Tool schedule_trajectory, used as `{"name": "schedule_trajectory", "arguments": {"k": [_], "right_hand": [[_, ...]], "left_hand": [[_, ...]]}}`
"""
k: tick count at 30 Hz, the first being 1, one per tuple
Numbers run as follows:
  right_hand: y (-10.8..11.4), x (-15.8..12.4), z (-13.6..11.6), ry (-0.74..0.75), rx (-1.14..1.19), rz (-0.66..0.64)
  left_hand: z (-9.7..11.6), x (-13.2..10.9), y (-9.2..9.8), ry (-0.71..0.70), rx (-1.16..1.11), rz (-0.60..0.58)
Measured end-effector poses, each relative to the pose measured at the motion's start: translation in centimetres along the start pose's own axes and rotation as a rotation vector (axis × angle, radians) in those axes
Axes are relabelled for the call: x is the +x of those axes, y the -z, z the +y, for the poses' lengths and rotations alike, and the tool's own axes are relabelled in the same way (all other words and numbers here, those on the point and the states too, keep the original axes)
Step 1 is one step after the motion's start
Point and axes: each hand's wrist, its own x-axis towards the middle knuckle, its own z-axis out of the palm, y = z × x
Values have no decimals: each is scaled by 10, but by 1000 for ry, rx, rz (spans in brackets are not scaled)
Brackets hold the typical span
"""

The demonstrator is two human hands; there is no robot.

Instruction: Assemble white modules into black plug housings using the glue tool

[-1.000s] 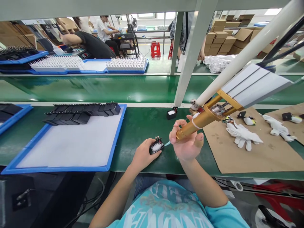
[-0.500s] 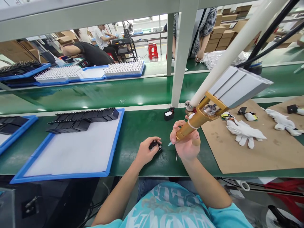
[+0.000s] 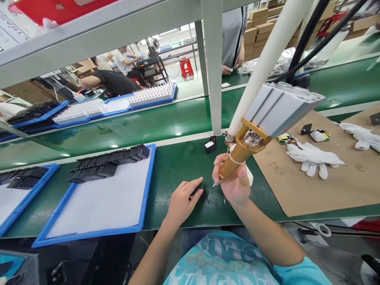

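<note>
Casing is held by the half-curled left hand, near the right hand gripping a gold tool.

White panel, upper left, carries slanted letters that look like "TRAS"; rest can't be made out. Turquoise shirt has big pale lettering, too distorted to read.

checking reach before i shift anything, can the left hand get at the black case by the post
Probably yes: bare green tabletop lies between the left hand and the black case, though that hand seems to hold a dark part.
</note>
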Motion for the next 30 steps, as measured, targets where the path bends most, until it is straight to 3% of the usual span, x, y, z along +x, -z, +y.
{"name": "schedule_trajectory", "arguments": {"k": [5,9,12,20,25,30], "right_hand": [[0,-1,0,8,8,-6],[0,-1,0,8,-26,21],[0,0,0,3,-52,33],[0,2,-1,-11,-81,64],[2,1,0,0,-63,43],[2,2,0,-11,-86,64]], "left_hand": [[3,-1,-15,6,-58,198],[3,-2,-19,-1,-93,198],[1,-5,-19,98,-183,214],[3,-2,-18,203,-321,154],[2,1,-9,246,-377,44],[0,1,-3,187,-371,-105]]}}
